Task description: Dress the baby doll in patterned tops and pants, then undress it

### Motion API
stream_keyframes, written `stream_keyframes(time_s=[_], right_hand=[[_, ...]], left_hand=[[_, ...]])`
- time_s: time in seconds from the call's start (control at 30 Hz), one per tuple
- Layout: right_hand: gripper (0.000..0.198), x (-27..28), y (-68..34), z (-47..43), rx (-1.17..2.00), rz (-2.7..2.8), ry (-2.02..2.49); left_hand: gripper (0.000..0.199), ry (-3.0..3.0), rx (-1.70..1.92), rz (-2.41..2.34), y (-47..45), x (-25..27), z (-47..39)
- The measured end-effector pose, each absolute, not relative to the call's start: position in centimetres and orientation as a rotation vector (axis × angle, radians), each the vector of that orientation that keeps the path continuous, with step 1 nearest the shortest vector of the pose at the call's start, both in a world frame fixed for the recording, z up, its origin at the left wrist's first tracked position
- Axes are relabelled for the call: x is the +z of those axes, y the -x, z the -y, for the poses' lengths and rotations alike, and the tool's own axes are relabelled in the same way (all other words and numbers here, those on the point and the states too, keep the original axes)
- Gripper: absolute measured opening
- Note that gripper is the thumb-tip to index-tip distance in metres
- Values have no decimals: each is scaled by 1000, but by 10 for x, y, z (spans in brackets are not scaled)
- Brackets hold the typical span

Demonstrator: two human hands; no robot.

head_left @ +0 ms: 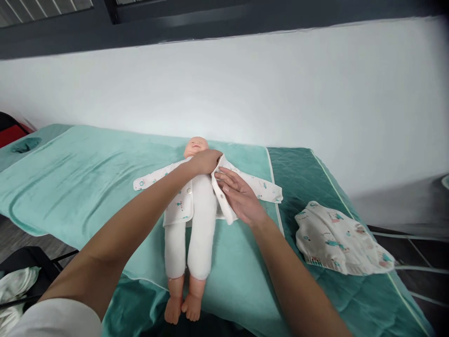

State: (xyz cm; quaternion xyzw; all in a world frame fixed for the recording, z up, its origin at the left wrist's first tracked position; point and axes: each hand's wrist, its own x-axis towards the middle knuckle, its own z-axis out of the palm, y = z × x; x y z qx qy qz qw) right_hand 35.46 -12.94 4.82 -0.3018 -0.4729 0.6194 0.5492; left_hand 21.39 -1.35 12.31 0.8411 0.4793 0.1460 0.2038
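Observation:
A baby doll (205, 206) lies on its back with its head toward the wall, its torso and legs white, its feet bare. Around it is an open white printed baby jacket (178, 203), sleeves spread to both sides. Across the doll's chest reaches my left hand (207, 161), closed at the upper edge of the jacket's right-hand front flap; its fingertips are hidden by the cloth. Lower on that same flap, my right hand (240, 194) has its fingers bent over the edge, and the flap stands raised between both hands.
White printed baby trousers (342, 241) lie on the dark green quilted cover (293, 171) at the right. Under the doll spreads a light green blanket (87, 173). A white wall (224, 89) borders the bed's far side. Lower left, a black chair (30, 262) holds some cloth.

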Motion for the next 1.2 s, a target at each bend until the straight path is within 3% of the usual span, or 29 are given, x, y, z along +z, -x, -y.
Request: stream_keyframes(time_s=[0.13,0.27,0.47,0.6,0.77,0.9,1.2], right_hand=[[55,51,-356,133,1490,1234,664],[50,49,-359,134,1457,1320,646],[27,41,-387,134,1019,1590,1188],[41,43,-390,139,1177,1787,1151],[38,53,-378,150,1428,1777,825],[39,56,-378,151,1336,1704,840],[27,48,-372,150,1326,1625,919]], left_hand=[[38,-2187,463,-1203,-197,136,15],[47,-2266,310,-1187,-199,131,23],[33,-2342,644,-1356,-196,113,28],[21,-2243,833,-1380,-188,110,28],[16,-2129,1012,-1410,-181,112,27],[12,-1849,1041,-1555,-172,113,31],[32,-1899,788,-1505,-168,121,85]])
